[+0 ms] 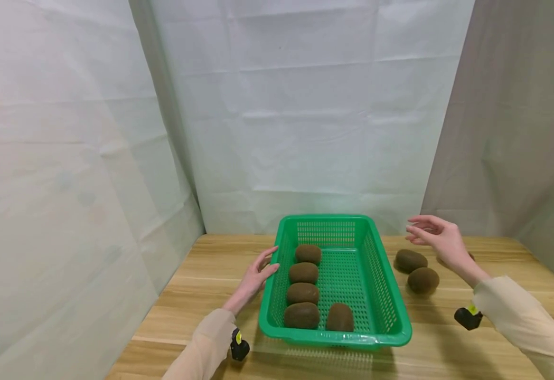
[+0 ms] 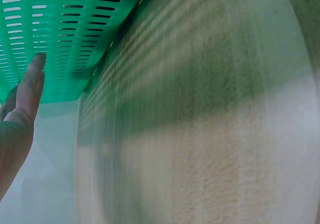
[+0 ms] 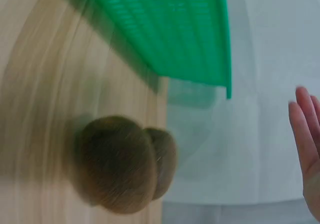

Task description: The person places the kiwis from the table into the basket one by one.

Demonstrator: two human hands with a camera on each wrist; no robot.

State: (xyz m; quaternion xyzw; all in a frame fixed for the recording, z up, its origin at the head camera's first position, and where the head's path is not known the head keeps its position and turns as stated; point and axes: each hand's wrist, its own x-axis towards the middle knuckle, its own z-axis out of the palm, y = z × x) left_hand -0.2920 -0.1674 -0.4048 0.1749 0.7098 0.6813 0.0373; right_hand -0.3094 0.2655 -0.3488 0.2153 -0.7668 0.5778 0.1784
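A green plastic basket (image 1: 394, 316) stands on the wooden table. Inside it, several brown kiwis (image 1: 303, 273) form a column along the left side, and another kiwi (image 1: 340, 317) lies at the near end, right of that column. My left hand (image 1: 256, 277) rests on the basket's left rim with its fingers extended; in the left wrist view the fingers (image 2: 31, 86) lie along the slotted wall. My right hand (image 1: 440, 240) is raised right of the basket, fingers loosely bent, holding nothing. Below it, two kiwis (image 1: 423, 280) sit on the table, and a further one is mostly hidden behind the wrist.
The wooden tabletop (image 1: 181, 311) extends on both sides of the basket. A pale sheet (image 1: 315, 132) hangs behind the table, with more sheeting (image 1: 67, 158) on the left and a greyer sheet (image 1: 505, 132) on the right.
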